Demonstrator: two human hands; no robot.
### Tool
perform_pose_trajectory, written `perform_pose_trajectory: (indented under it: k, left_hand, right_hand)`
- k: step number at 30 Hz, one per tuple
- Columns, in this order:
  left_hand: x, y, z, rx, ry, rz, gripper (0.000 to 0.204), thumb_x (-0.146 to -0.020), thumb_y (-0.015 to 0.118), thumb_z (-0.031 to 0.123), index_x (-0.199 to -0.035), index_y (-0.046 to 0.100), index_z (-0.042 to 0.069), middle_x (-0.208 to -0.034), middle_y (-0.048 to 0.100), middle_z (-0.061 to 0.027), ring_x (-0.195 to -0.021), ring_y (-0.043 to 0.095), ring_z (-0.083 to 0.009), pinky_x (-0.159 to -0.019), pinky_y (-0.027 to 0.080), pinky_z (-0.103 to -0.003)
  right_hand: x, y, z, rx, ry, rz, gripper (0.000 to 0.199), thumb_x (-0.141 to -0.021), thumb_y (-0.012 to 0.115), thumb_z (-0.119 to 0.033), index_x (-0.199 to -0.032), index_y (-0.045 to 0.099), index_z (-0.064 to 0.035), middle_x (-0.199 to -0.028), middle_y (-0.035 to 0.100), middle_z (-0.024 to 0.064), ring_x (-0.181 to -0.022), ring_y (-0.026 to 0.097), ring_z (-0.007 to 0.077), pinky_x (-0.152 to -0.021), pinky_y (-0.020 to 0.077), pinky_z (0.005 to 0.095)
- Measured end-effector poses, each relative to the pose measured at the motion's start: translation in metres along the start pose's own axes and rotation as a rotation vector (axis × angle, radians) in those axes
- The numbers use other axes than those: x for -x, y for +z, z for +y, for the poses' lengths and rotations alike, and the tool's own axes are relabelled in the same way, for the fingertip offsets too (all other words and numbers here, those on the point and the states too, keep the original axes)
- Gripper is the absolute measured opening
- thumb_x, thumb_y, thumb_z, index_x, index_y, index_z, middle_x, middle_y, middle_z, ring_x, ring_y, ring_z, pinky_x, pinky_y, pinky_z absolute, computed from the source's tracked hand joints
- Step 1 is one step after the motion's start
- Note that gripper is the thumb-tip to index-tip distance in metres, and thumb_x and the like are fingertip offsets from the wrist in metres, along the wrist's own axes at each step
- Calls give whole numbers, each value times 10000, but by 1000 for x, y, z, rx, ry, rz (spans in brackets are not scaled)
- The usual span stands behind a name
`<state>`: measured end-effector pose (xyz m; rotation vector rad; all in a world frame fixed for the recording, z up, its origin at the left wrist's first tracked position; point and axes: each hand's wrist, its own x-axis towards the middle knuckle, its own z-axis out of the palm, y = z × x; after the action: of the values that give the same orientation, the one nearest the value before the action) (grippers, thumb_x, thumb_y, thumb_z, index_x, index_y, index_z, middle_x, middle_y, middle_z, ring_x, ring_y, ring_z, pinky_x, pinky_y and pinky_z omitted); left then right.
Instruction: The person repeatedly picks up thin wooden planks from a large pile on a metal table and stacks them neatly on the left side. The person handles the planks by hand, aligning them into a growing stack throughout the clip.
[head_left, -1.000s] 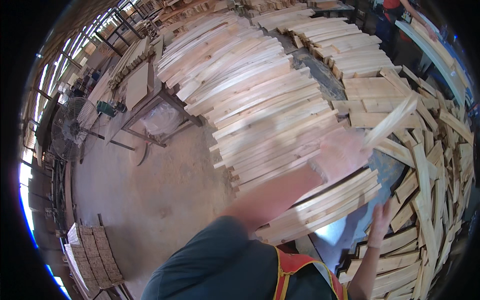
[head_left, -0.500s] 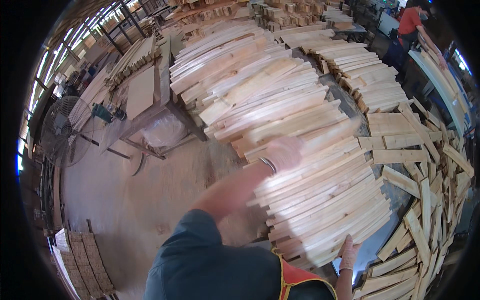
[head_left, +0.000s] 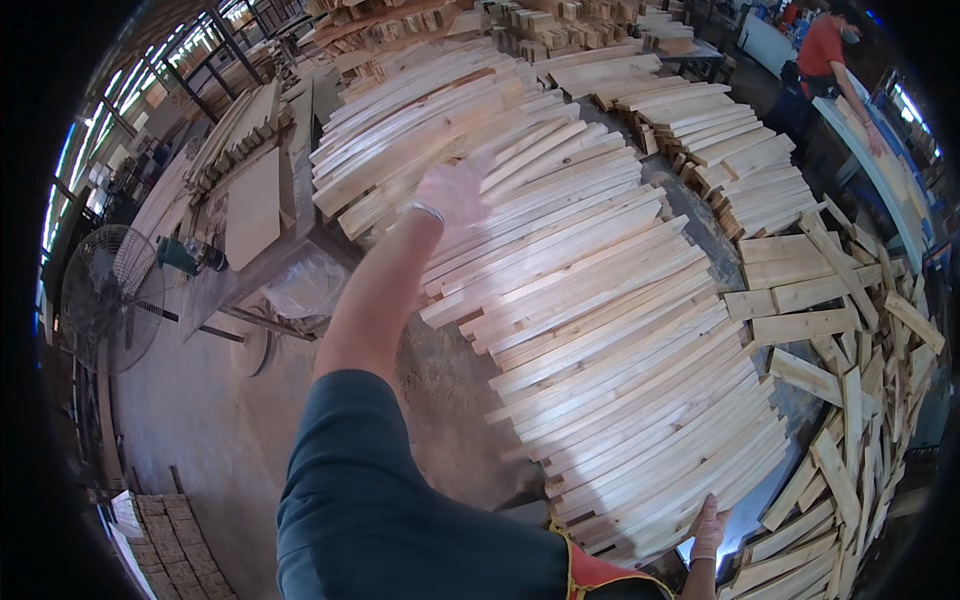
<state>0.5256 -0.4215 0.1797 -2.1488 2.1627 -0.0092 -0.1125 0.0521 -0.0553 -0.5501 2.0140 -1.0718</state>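
At the far left a fan point(head_left: 110, 298) is standing on the floor point(head_left: 190, 430), with a stack of small blocks point(head_left: 170, 545) lying near it at the lower left. Just right of the fan a table point(head_left: 250, 275) is carrying a flat board point(head_left: 252, 208) and a green tool point(head_left: 185, 257), and a clear bag point(head_left: 305, 285) is hanging under its edge. The left arm in a dark sleeve point(head_left: 400, 510) is stretching from the near edge out over a big fan-shaped pile of pale slats point(head_left: 610, 330), which is filling the middle of the view from far left to near right. The left hand point(head_left: 452, 192), in a pale glove, is resting flat on the slats at the far left of the pile; its fingers are blurred, seemingly lying spread on the wood rather than clamped around anything, though I cannot tell exactly. At the near right, the right hand point(head_left: 708, 525) is pressing against the near end of the pile, its fingers lying together and open along the slat ends, not wrapped around one. Further right, short offcuts point(head_left: 850, 400) are lying in a loose heap. At the far right a person in a red shirt point(head_left: 822, 50) is standing beside a long bench point(head_left: 880, 170).
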Motion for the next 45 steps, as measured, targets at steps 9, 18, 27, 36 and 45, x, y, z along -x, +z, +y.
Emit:
perform_pose_trajectory:
  k: [9,18,27,36,45]
  left_hand:
    - [-48,6,-42,15,-290,-99,685,-848,753,303,-1455,556,53,-1379,680,-172,-1272,669,-337,-1046,554,-464]
    - [-37,34,-105,-309,-178,213,860,-900,736,543,-1574,443,97,-1436,603,-179,-1300,601,-349,-1054,505,-472]
    - [-53,21,-128,-430,-21,60,935,-868,784,496,-1647,350,214,-1508,528,-165,-1293,597,-349,-1032,498,-498]
    - [-62,7,-119,-342,-238,171,549,-975,658,259,-1481,472,157,-1429,565,-183,-1264,613,-354,-1033,468,-516]
    - [-2,25,-106,-412,-192,687,679,-991,680,353,-1585,432,135,-1522,568,-151,-1460,478,-367,-1190,365,-540]
  right_hand:
    - [-4,0,19,-110,-69,33,936,-983,762,-474,-1659,281,-40,-1560,518,140,-1390,512,276,-1201,375,405]
    - [-6,-12,26,-17,33,58,911,-993,741,-497,-1678,295,-95,-1596,498,110,-1406,503,272,-1191,383,407]
    - [-14,-28,48,-42,42,126,790,-1013,725,-485,-1617,412,-82,-1482,588,95,-1281,570,248,-1122,437,399]
    - [0,-9,16,-49,5,81,788,-1023,714,-448,-1633,377,-79,-1508,564,112,-1318,555,261,-1154,419,403]
    - [7,1,5,130,-63,82,691,-1020,667,-340,-1533,456,72,-1425,637,210,-1270,618,302,-1106,471,420]
